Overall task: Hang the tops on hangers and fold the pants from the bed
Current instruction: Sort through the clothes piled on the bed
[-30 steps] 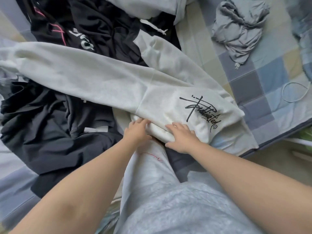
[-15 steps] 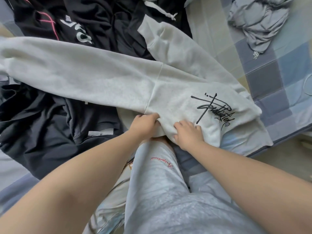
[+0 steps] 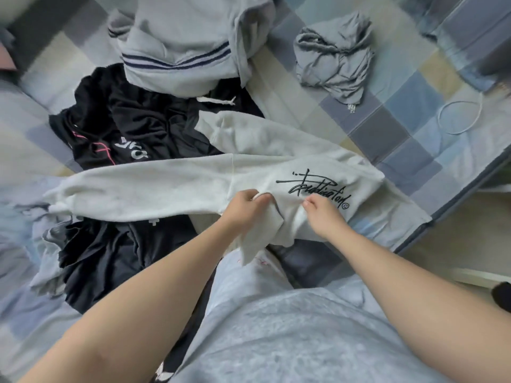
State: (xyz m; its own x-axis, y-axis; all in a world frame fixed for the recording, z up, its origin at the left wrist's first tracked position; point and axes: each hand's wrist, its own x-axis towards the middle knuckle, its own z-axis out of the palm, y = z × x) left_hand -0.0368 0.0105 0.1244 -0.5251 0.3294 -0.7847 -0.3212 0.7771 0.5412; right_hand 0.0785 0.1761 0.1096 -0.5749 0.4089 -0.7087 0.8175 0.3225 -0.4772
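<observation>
Checked bedcover (image 3: 414, 87) in blue, grey and cream lay under a scatter of clothes in the head view. Half a second earlier both hands sat low at the near edge of the pale grey pants (image 3: 179, 183). By now they had shifted up onto the cloth and the near edge had been drawn up into a bunch. The left hand (image 3: 243, 207) had its fingers (image 3: 258, 197) curled tight round a fold of the pants, and a loose flap of the same cloth hung below its wrist. The right hand (image 3: 325, 215) had its fingers (image 3: 311, 203) closed together in a pinch on the fabric, just under the black script logo (image 3: 313, 189). The view had also pulled back, so more of the bed showed than before.

The pants lay across the bed, one leg running far out to the left of the left fingers and the other angling away beyond both hands.

Counted: one pair of pale pants, two hands on them. Two black garments, one with pink and white print (image 3: 130, 134) beyond the left fingers, one (image 3: 110, 252) to their near left. One grey top with navy stripes (image 3: 179, 51) lay far beyond the fingers. One crumpled grey garment (image 3: 334, 56) and one white cable loop (image 3: 459, 117) lay beyond the right fingers.
</observation>
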